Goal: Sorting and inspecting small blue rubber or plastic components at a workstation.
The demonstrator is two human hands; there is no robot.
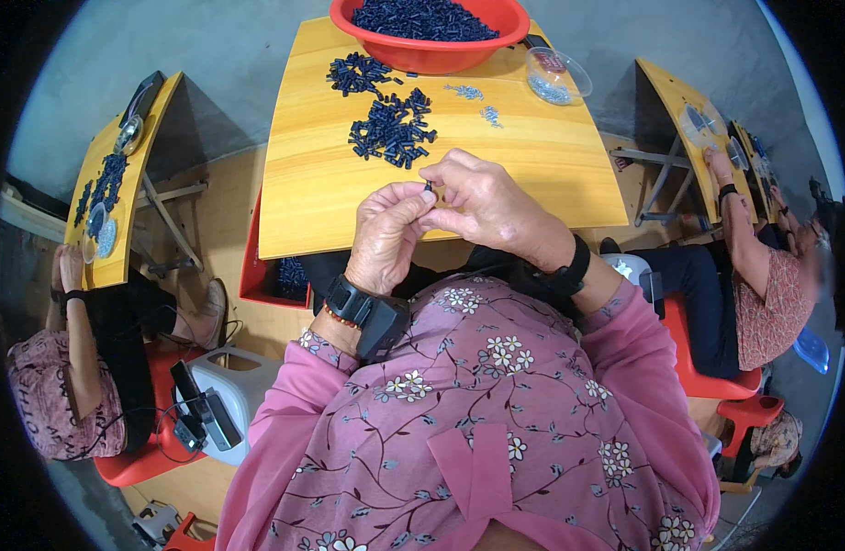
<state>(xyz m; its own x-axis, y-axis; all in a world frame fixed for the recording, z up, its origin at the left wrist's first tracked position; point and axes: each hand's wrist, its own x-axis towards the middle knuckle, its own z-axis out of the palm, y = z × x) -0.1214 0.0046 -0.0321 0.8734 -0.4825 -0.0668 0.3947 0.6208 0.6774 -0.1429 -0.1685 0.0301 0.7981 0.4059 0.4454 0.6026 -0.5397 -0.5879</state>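
Pale lettering runs across the pink patterned shirt (60, 399) of a seated person at the left edge of the frame, bent by the lens; no other writing is clear enough to make out.

A small dark piece (429, 185) sits at the centre of the frame, upright at the fingertips of both hands, just past the near edge of the yellow wooden surface (303, 174). The left hand (390, 220) has its thumb and forefinger pinched together on it, only a short dark end showing. The right hand (482, 202) comes in from the right with bent fingers, forefinger beside the piece's upper end and thumb lower, near the left hand; whether they grip it too, I cannot tell.

Above the hands lies a loose heap of dark short cylinders (392, 130), with a smaller heap (358, 73) behind it. To their right are two scatters of tiny silvery parts (464, 92). A red basin (436, 60), full of similar dark cylinders, stands at the top of the frame, and a clear round container (572, 72) holding more silvery parts rests at the upper right of the surface.
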